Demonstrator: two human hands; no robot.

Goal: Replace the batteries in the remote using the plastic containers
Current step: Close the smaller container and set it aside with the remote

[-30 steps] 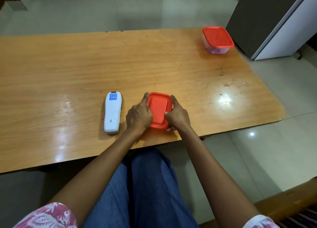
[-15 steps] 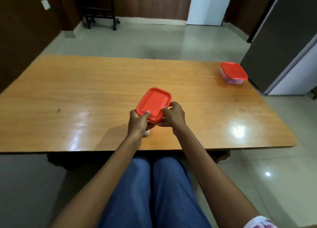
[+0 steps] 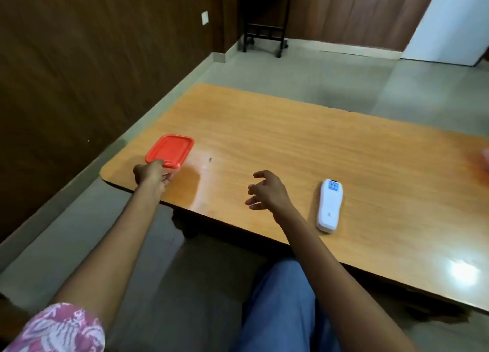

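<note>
Looking at the head view: left hand [image 3: 151, 172] sat at the near edge of the red-lidded container [image 3: 170, 151], left of frame centre by the bench [image 3: 291, 145] corner, grip closed on its near end. Right hand [image 3: 267, 191] hovered mid-frame over bare wood, grip open and empty, fingers curled. Remote [image 3: 329, 206] lay flat, right of centre, well apart from the container, near the front edge. A red blur at the right frame edge was too cropped to identify.

Step in hand looked like parking the container. To do it well: set it flat and clear of the corner before letting go, lid up.

Remote's long axis ran roughly top-to-bottom in frame, blue-labelled end toward the top, plain end toward the person.
</note>
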